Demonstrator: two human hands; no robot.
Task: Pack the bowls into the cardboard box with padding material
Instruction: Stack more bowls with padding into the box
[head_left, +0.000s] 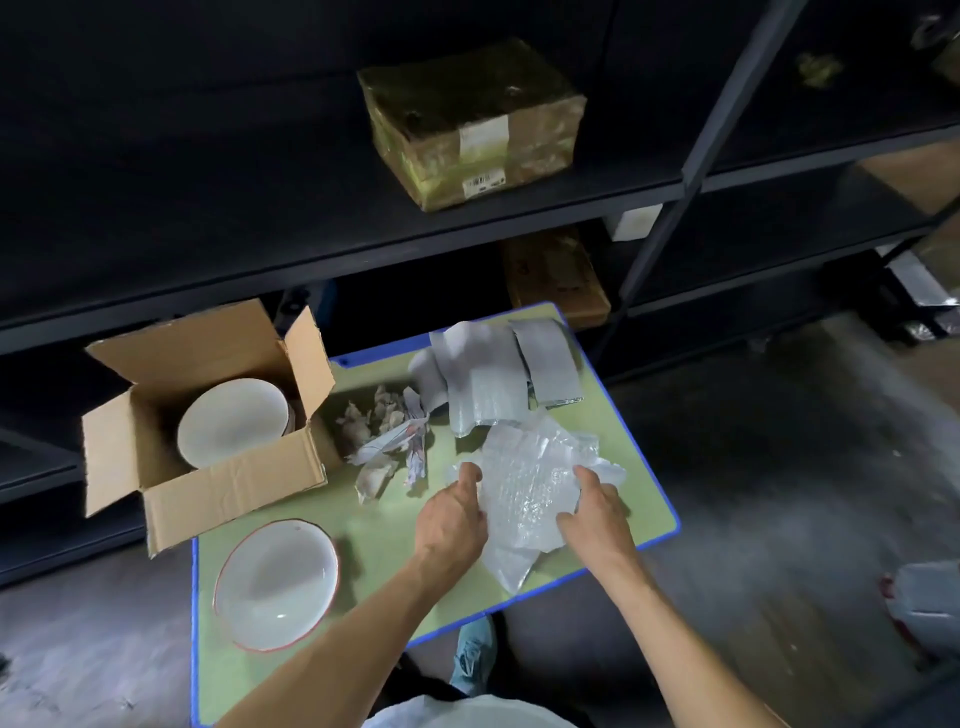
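Bowls observed: one white bowl (231, 421) sat inside the open cardboard box (234, 493) at the far left corner of the table (374, 525); one red-rimmed bowl (275, 582) lay upright near the left near corner, outside the box. Bubble wrap (530, 483) lay toward the right edge. The left hand (452, 519) gripped its left side with curled fingers; the right hand (597, 514) gripped its right side likewise. Crumpled paper (379, 431) occupied the table's middle, grey foam sheets (483, 374) the far edge.
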